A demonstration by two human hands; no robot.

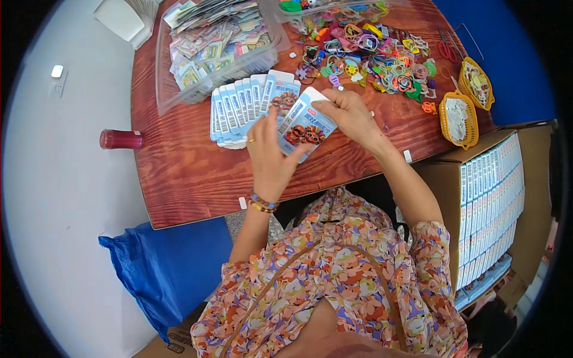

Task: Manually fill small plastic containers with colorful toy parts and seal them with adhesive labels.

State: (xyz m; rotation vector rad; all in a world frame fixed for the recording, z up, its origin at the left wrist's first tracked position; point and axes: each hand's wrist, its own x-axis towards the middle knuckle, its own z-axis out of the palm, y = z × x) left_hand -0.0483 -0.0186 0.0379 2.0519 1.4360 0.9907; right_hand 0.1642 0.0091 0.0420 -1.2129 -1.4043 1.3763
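A flat light-blue carton with cartoon faces printed on its front is held tilted over the table's near edge. My right hand pinches it at the upper right corner, thumb on the front. My left hand, with a ring and beaded bracelets, grips its left side and lower edge. Just behind the left hand lies a fanned row of similar flat cartons, overlapping with their barcode sides showing. Another carton at the row's right end is partly covered by my fingers and the held carton.
Behind the row stands a clear plastic bin of small printed packets. Colourful trinkets are heaped at the far right, near two yellow baskets and red scissors. An open cardboard box packed with cartons stands at right. A red jar lies left.
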